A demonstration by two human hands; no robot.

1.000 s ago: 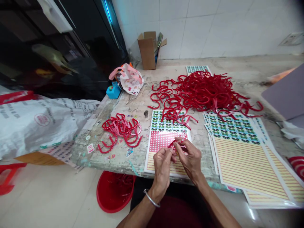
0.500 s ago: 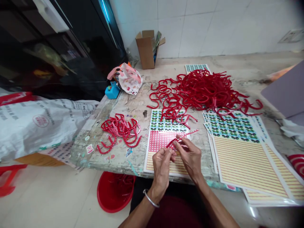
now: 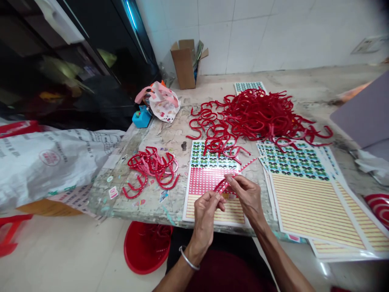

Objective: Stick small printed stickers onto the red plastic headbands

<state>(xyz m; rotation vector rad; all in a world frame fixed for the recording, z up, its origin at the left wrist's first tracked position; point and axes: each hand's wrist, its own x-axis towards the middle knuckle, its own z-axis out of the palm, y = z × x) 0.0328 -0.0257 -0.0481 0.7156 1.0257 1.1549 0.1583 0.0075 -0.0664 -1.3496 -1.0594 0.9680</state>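
My left hand [image 3: 206,215] pinches a curved red band [image 3: 220,183] and the lower end of a red strip with pale dots [image 3: 248,164] between thumb and fingers. My right hand [image 3: 248,198] is closed at the band's other side, thumb and index finger pinching around the band and strip. The strip's far end sticks out up and to the right, free. Under both hands lies a printed sticker sheet [image 3: 200,181] with green pictures, a dotted red section and yellow stripes. How the strip meets the band is partly hidden by my fingers.
A large heap of red bands [image 3: 261,113] covers the table's back. A smaller group of dotted bands [image 3: 152,168] lies left. More striped sheets [image 3: 313,207] are stacked right. A red basket [image 3: 146,263] stands below the table edge. A cardboard box [image 3: 183,67] and cloth bag [image 3: 164,103] sit behind.
My right hand has shifted slightly right, its fingers sliding along the band. The strip's free end now points more steeply upward. The whole view has shifted a little.
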